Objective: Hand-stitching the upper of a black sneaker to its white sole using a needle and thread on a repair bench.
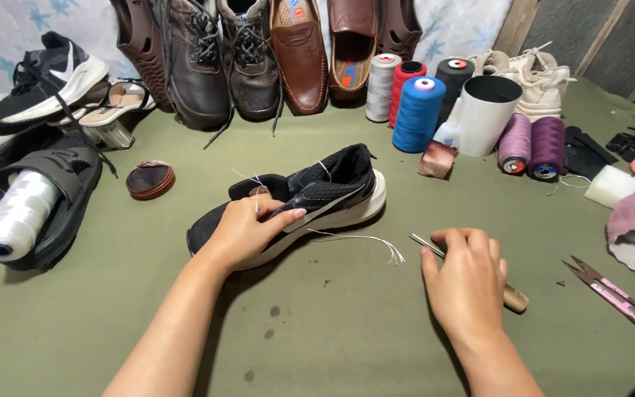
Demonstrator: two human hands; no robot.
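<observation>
A black mesh sneaker with a white sole (332,187) lies on its side in the middle of the green table. My left hand (248,229) grips its upper near the toe end. Loose white thread (365,239) trails from the shoe toward my right hand (464,276). That hand rests on a sewing awl with a wooden handle (514,298), whose metal needle (424,244) points toward the shoe.
Pink thread snips (622,301) lie at the right. Thread spools, among them a blue one (417,114) and purple ones (531,143), stand behind the shoe. Brown and black shoes (259,55) line the back. A white thread cone (16,217) sits in a sandal at left.
</observation>
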